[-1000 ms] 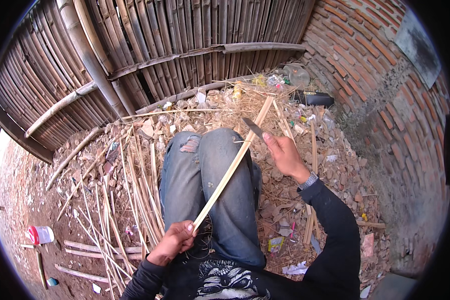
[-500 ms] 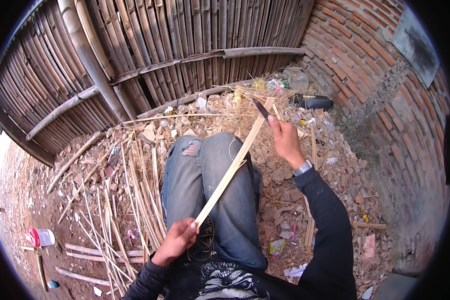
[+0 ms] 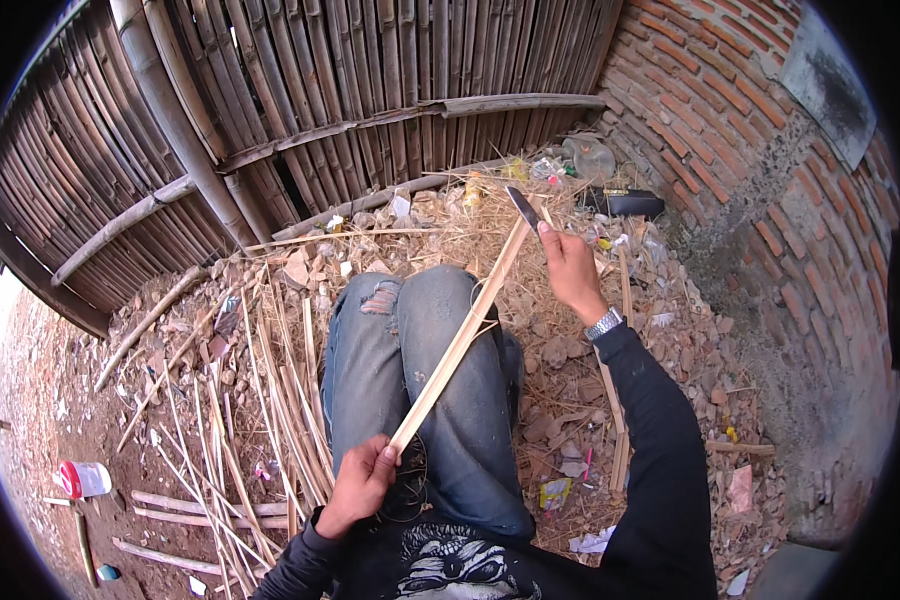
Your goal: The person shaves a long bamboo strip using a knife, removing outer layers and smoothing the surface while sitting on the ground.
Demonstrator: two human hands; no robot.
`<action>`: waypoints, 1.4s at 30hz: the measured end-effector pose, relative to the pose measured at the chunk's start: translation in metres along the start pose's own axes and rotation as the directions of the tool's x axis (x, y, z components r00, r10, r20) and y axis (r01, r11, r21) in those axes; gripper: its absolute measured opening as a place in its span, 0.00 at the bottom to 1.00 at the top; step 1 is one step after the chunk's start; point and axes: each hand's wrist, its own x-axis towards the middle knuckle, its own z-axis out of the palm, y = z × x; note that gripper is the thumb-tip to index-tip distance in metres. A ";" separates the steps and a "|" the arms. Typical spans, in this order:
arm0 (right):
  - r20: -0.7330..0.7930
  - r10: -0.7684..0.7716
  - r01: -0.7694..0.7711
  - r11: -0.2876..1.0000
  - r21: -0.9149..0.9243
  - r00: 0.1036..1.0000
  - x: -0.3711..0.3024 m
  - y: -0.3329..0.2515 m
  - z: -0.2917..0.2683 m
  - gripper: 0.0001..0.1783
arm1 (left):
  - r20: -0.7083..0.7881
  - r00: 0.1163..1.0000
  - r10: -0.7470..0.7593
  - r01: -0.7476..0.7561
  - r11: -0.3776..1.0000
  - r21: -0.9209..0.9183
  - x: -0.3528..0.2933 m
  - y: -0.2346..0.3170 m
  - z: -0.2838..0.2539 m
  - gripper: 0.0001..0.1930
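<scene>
We see the left arm (image 3: 305, 558) low, dark sleeve running nearly to the wrist, forearm angled up and inward. We mark the left hand (image 3: 363, 483) near the lap, fingers curled under, thumb pressed on top, grip closed. We have the right arm (image 3: 660, 450) reaching forward, forearm slanting inward, sleeve ending by the right wrist (image 3: 594, 310). We put the right hand (image 3: 573, 270) farther ahead, beyond the right knee (image 3: 445, 295), back showing, thumb extended forward, other fingers mostly hidden, grip closed. Hands well apart; knees bent, side by side.
</scene>
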 end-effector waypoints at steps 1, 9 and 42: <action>0.017 -0.012 0.012 1.000 -0.012 1.000 -0.004 -0.002 0.002 0.34 | -0.003 1.000 -0.007 0.007 1.000 0.013 0.000 0.003 0.001 0.17; 0.262 -0.200 0.180 0.979 0.098 0.944 -0.060 -0.038 0.017 0.29 | 0.181 0.973 -0.141 0.201 0.907 -0.371 -0.001 -0.004 -0.011 0.14; 0.773 -0.096 -0.592 0.586 0.554 0.628 -0.124 -0.088 0.004 0.28 | 0.342 0.939 -0.032 0.319 0.450 -0.834 0.012 -0.009 -0.041 0.09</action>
